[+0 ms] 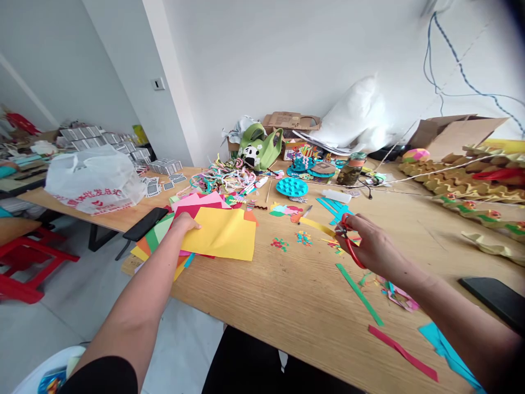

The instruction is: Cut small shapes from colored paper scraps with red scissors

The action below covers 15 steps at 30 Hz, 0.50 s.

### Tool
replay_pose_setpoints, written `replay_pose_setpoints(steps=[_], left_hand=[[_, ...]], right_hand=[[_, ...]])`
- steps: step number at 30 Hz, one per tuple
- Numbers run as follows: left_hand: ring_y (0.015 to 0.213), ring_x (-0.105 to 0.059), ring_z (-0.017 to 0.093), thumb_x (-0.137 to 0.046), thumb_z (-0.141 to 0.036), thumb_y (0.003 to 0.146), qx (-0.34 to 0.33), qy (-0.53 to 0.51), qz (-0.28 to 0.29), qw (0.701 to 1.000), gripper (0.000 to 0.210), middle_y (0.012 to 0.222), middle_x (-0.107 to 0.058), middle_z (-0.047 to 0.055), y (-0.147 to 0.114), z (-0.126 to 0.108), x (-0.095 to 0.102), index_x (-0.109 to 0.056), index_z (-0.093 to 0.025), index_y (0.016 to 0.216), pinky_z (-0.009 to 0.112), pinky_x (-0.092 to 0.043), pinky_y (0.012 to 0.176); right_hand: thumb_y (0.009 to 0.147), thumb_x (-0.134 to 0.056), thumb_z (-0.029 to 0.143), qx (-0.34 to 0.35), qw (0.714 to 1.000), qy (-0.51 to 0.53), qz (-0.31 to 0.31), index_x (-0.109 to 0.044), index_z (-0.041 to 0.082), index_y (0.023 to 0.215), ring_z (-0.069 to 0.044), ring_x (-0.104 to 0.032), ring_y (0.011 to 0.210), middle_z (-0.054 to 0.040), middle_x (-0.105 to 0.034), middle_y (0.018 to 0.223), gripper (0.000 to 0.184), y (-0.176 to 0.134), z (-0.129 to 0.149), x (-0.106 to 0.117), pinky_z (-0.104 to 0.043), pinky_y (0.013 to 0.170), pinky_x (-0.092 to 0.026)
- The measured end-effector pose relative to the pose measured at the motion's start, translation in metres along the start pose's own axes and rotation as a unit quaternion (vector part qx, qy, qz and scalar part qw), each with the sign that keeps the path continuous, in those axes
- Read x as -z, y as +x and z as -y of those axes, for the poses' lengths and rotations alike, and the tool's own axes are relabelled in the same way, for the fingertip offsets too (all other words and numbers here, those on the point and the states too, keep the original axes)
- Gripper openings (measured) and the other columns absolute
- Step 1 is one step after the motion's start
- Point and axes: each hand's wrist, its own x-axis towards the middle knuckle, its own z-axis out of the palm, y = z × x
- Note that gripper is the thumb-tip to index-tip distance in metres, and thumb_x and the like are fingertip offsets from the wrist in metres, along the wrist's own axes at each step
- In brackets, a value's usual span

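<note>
The left arm is stretched forward from the lower left, bare below a black sleeve (102,376), and the left hand (186,222) is laid palm down over the left edge of a smooth rectangular sheet of bright yellow paper (223,234). Its thumb side is turned toward the sheet's middle and the paper is touched from above; whether it is also pinched from below cannot be told, since the underside is hidden. The sheet is rested on a fanned pile of pink, red, green and orange paper (161,232) at the left of the pale wood-grain worktop (262,298).

The right arm is reached in from the lower right, with the forearm angled inward above the worktop. By the right hand (373,241), a pair of scissors with red handles (350,249) is gripped, the fingers being curled about the handles. A narrow yellow paper strip (318,225) is seen extending leftward from beside the blades; whether it is caught between them cannot be made out.

The two hands are held well apart. Between them, small red and green paper clippings (279,244) are gathered on the worktop. Nearer the body, a straight green paper strip (359,294) and a wavy red paper strip (402,353) are laid.
</note>
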Motion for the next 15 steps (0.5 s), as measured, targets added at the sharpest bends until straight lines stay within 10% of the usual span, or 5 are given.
replay_pose_setpoints(steps=[8, 15], left_hand=[[0.129, -0.041, 0.036, -0.073, -0.04, 0.062, -0.137, 0.029, -0.029, 0.99, 0.071, 0.139, -0.048, 0.015, -0.005, -0.033, 0.013, -0.054, -0.021, 0.127, 0.043, -0.033, 0.103], [0.123, -0.045, 0.034, -0.076, -0.054, 0.053, -0.318, -0.015, 0.06, 0.946, 0.078, 0.133, -0.055, 0.011, 0.007, -0.085, 0.016, -0.058, -0.023, 0.123, 0.039, -0.036, 0.1]], right_hand=[[0.084, -0.052, 0.023, 0.0, 1.0, 0.016, -0.026, -0.048, 0.021, 0.083, -0.021, -0.058, 0.068, -0.0068, -0.058, 0.078, 0.005, 0.002, 0.021, 0.013, -0.03, 0.06, -0.046], [0.086, -0.052, 0.026, -0.003, 0.999, 0.029, -0.019, -0.048, 0.022, 0.085, -0.02, -0.059, 0.069, -0.0064, -0.057, 0.08, 0.005, 0.005, 0.034, 0.011, -0.031, 0.062, -0.048]])
